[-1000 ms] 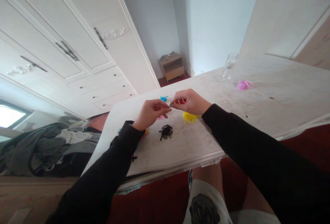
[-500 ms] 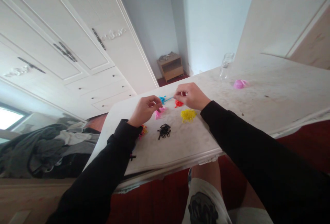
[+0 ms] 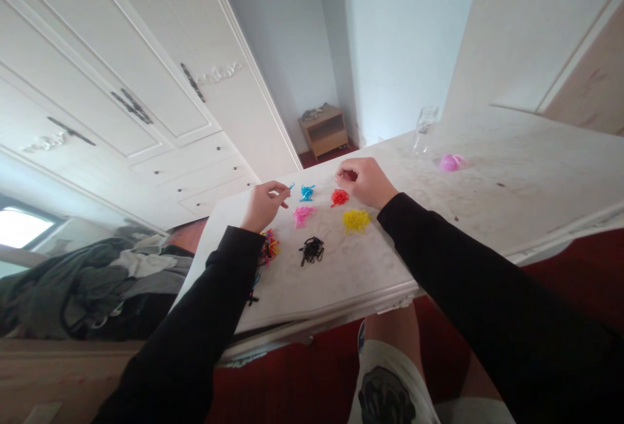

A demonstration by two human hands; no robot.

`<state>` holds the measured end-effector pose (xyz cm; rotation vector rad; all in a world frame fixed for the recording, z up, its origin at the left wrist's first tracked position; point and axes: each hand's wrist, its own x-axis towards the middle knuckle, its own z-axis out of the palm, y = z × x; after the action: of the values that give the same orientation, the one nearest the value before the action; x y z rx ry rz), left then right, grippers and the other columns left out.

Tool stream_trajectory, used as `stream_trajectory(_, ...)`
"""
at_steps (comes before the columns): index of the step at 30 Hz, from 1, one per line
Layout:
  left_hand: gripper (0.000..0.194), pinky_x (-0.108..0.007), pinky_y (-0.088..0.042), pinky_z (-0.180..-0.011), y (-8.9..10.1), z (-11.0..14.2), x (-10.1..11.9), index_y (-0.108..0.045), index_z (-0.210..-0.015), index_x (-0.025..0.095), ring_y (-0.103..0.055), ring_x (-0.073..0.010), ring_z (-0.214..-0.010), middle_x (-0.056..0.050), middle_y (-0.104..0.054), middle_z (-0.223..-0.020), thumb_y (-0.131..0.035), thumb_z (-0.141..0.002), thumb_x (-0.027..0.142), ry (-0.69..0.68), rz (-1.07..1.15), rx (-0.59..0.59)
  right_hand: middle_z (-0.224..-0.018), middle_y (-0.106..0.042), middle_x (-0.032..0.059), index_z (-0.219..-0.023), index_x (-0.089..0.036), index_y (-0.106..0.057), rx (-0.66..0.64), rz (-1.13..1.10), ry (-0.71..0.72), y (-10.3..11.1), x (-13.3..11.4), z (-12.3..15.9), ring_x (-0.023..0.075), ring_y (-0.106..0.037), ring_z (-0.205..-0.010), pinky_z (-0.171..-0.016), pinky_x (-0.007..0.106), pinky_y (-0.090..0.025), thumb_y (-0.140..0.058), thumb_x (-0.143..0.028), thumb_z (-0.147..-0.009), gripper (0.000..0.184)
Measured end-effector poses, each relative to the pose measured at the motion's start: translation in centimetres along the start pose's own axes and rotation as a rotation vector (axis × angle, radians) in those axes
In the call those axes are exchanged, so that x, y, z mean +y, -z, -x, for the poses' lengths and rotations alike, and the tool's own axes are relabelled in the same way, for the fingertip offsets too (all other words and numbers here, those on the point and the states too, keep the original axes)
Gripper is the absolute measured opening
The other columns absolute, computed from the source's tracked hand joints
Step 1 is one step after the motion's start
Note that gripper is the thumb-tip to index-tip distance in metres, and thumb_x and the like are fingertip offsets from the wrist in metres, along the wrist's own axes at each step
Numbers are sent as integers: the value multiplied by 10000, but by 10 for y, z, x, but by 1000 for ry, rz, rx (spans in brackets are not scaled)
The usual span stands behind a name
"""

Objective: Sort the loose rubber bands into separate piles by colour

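Note:
A small blue rubber band [image 3: 291, 186] stands out from the fingertips of my left hand [image 3: 264, 204], which is closed on it. My right hand [image 3: 364, 182] hovers just above the red rubber bands [image 3: 340, 197]; its fingers are curled together, and anything between them is too small to make out. Between my hands lie a blue pile of bands [image 3: 307, 193] and a pink pile [image 3: 303, 216]. Nearer to me are a yellow pile [image 3: 356, 221] and a black pile [image 3: 311, 251]. A mixed-colour pile [image 3: 270, 248] is partly hidden by my left sleeve.
All the piles lie on a white table [image 3: 361, 274] with a worn front edge. Toward the back right stand a clear glass bottle [image 3: 426, 130] and a pink object [image 3: 451, 162]. A few black and blue bands [image 3: 253, 294] lie beside my left sleeve.
My hands have drawn apart: the blue band stretched between them is now slack in my left hand, which moved left. My right hand has shifted only slightly.

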<state>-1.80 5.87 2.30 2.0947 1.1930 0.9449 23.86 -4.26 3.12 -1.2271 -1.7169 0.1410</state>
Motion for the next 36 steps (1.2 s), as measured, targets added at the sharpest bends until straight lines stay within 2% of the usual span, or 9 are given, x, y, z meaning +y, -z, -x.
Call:
stream_trajectory(6, 325, -266, -477, -526, -6, -12, -29, -720, -734, 141, -629, -145, -470, -69, -727, -701, -704, -754, 464, 21, -113, -21, -618, -560, -1, -642, -162, -626, -78, 79, -16, -2, 3, 1, 122, -462, -604, -611, 283, -292, -586, -161, -746, 111)
stream_trajectory(10, 324, -266, -471, -539, -10, -12, -29, -749, -772, 150, -603, -136, -462, -59, -730, -687, -667, -790, 463, -1, -187, -53, -609, -565, -3, -635, -164, -631, -86, 101, -27, -2, 3, 1, 120, -461, -598, -607, 283, -291, -597, -169, -743, 114)
stream_trajectory(13, 362, -259, -456, -527, -8, -12, -24, -749, -783, 143, -581, -120, -455, -65, -742, -729, -605, -841, 470, -26, -185, -126, -605, -575, 0, -640, -163, -645, -98, 116, -45, -1, 4, 1, 120, -461, -591, -604, 285, -291, -605, -179, -747, 115)
stream_trajectory(17, 413, -243, -425, -478, 6, -12, -18, -748, -873, 129, -588, -115, -475, -87, -748, -813, -541, -880, 486, -11, -141, -179, -603, -589, 3, -652, -166, -666, -120, 142, -62, 0, 4, 2, 121, -455, -586, -606, 289, -291, -612, -191, -753, 117)
stream_trajectory(19, 392, -237, -421, -468, 19, -13, -15, -745, -926, 132, -595, -119, -493, -88, -745, -820, -571, -865, 478, -5, -120, -226, -601, -592, 6, -649, -166, -670, -124, 150, -66, 0, 4, 1, 123, -455, -585, -605, 290, -290, -613, -193, -754, 123)
stream_trajectory(24, 287, -243, -443, -527, 59, -10, -6, -749, -762, 176, -610, -145, -543, -45, -699, -632, -746, -748, 463, 9, -241, -515, -594, -598, 9, -650, -161, -682, -128, 156, -77, 1, 5, 1, 130, -467, -590, -604, 289, -298, -616, -193, -741, 117)
stream_trajectory(27, 249, -254, -444, -563, 76, -7, -7, -783, -730, 216, -633, -166, -595, -38, -725, -645, -784, -699, 463, 37, -317, -628, -595, -597, 13, -649, -159, -685, -136, 159, -70, 0, 6, 1, 136, -476, -595, -606, 292, -303, -615, -192, -732, 114)
stream_trajectory(31, 204, -253, -424, -560, 83, -5, -13, -811, -722, 265, -649, -180, -610, -18, -746, -665, -820, -640, 452, 85, -397, -744, -591, -599, 16, -648, -161, -689, -150, 162, -74, 0, 5, 1, 142, -479, -595, -608, 294, -309, -616, -190, -724, 110)
stream_trajectory(36, 170, -239, -394, -534, 76, -4, -19, -809, -701, 282, -629, -162, -578, 3, -735, -640, -837, -607, 421, 96, -382, -791, -588, -600, 19, -645, -160, -688, -156, 170, -77, 2, 3, 1, 142, -480, -589, -607, 294, -309, -613, -189, -726, 114)
